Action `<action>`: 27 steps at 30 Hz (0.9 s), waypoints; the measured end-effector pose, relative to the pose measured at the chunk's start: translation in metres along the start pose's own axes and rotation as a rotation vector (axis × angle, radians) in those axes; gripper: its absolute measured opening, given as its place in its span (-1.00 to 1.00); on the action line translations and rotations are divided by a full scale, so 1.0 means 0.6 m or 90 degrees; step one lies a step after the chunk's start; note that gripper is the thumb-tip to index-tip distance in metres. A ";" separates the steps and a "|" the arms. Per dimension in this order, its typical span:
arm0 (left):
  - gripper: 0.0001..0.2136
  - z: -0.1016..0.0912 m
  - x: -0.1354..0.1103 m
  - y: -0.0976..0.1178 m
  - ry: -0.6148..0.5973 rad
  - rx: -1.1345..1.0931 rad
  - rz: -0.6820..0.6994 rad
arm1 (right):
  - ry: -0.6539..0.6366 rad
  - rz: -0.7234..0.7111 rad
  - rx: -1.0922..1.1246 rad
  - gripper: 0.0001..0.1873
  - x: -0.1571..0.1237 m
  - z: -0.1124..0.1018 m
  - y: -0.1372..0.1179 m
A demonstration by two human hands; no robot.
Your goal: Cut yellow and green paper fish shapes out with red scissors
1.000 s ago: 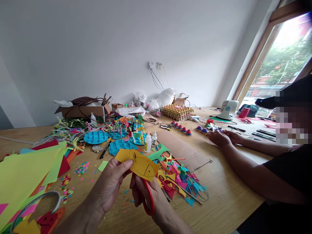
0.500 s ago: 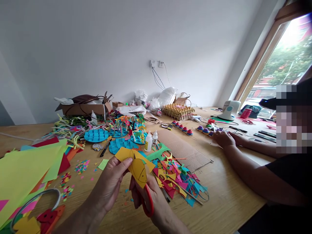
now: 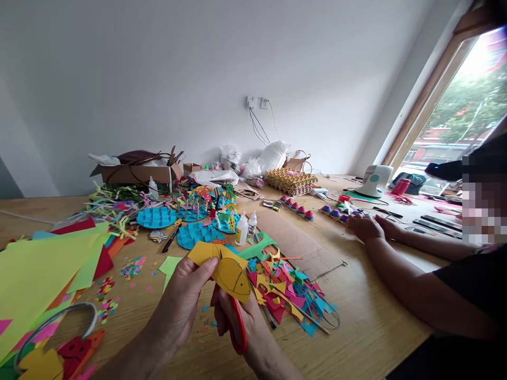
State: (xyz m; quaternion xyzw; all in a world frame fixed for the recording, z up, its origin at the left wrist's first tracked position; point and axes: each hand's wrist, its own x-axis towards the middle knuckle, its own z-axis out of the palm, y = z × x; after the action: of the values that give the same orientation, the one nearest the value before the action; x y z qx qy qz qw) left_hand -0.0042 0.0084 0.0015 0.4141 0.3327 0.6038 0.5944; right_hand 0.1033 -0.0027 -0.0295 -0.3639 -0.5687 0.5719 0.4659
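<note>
My left hand (image 3: 180, 302) pinches a yellow paper sheet (image 3: 222, 268) with a fish outline drawn on it, held above the wooden table (image 3: 368, 322). Closed around red-handled scissors (image 3: 238, 327), my right hand (image 3: 237, 322) sits just below the paper; the blades are hidden behind the sheet. Right beyond my hands lies a heap of coloured paper scraps (image 3: 285, 293).
Large coloured paper sheets (image 3: 43, 274) lie at the left. Glue bottles (image 3: 245, 228), blue trays (image 3: 156, 217), a cardboard box (image 3: 134, 173), egg cartons (image 3: 291, 180) and a flat cardboard piece (image 3: 297, 243) crowd the middle. Another person's hands (image 3: 368, 227) rest on the table at the right.
The yellow fish paper has turned in my left hand, its fish part swinging down and then back toward the right. My right hand stays closed on the scissors.
</note>
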 end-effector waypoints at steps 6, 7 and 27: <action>-0.89 0.001 0.001 0.000 0.007 0.001 0.009 | 0.010 0.011 0.019 -0.41 -0.001 0.006 -0.003; -0.89 0.002 0.001 0.000 0.007 0.001 0.009 | 0.008 0.009 0.018 -0.41 -0.002 0.005 -0.002; -0.87 0.006 -0.003 0.005 -0.018 0.034 -0.012 | -0.014 -0.046 0.001 -0.62 -0.003 0.001 0.000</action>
State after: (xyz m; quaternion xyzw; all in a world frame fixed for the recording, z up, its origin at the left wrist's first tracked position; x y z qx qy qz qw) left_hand -0.0025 0.0058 0.0055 0.4348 0.3445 0.5832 0.5935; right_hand 0.1035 -0.0046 -0.0294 -0.3364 -0.5859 0.5592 0.4805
